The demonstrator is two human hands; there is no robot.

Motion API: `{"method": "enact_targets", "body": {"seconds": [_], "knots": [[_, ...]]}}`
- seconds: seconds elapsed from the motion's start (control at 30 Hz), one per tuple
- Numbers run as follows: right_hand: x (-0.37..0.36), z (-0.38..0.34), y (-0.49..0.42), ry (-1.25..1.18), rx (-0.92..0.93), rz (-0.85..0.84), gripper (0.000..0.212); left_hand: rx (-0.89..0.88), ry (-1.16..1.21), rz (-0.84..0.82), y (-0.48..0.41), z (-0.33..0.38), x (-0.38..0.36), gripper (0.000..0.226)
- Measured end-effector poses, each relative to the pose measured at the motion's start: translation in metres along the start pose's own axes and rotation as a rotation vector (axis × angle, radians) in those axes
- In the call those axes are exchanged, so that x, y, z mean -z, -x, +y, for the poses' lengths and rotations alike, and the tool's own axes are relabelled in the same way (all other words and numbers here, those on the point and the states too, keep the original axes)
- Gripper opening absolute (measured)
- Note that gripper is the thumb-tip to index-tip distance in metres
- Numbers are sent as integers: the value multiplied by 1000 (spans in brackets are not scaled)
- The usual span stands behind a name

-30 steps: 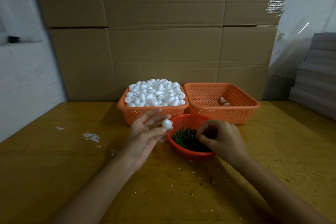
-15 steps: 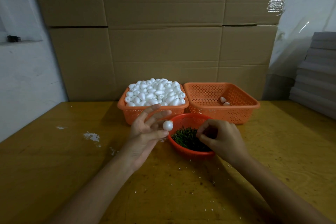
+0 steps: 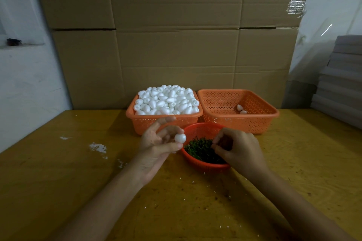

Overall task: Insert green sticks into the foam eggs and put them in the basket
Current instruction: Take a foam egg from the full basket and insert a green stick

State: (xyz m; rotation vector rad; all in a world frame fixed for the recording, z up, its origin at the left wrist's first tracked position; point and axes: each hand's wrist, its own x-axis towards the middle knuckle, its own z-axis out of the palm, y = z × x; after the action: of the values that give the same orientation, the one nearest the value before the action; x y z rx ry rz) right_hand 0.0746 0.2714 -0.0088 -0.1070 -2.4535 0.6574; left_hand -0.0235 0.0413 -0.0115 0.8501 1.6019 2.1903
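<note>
Foam egg (image 3: 180, 137) in my left grip (image 3: 158, 147), right grip (image 3: 240, 149) at the green sticks (image 3: 198, 149).
My left grip pinches the foam egg between thumb and fingertip, beside the round red basket (image 3: 205, 164). My right grip curls over the green sticks in it, fingertips drawn together; I cannot tell whether they hold one. In the right orange basket (image 3: 261, 122) lie two eggs (image 3: 241, 109).

Egg (image 3: 180, 137): white, held just left of sticks (image 3: 198, 149). Sticks: green, heaped in round bowl (image 3: 205, 165). Basket (image 3: 274, 113): orange, holds two eggs (image 3: 239, 107).
</note>
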Motion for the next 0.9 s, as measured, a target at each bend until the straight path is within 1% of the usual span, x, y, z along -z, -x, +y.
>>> {"method": "enact_targets", "body": {"seconds": [0.03,0.13,0.33,0.4,0.53,0.6,0.67,0.8,0.9], "knots": [[0,-1,0,10,18,16,24,-22,-2,-8,-1,0,0,50],[0,-3,1,27,73,44,24,-45,131,-45,1,-1,1,60],[0,-3,0,84,106,104,26,-54,121,-48,1,-1,-1,61],[2,-3,0,92,112,127,27,-54,126,-34,1,-1,-2,59],[5,-4,1,102,129,157,17,-52,114,10,2,1,-4,47],[5,-5,1,98,107,154,15,-51,123,31,2,2,-6,47],[6,-5,0,94,81,137,17,-45,125,54,2,1,-6,49],[9,-6,1,86,39,107,23,-40,128,59,1,-1,-5,41],[8,-5,2,114,52,110,22,-49,154,43,1,0,-5,42]]}}
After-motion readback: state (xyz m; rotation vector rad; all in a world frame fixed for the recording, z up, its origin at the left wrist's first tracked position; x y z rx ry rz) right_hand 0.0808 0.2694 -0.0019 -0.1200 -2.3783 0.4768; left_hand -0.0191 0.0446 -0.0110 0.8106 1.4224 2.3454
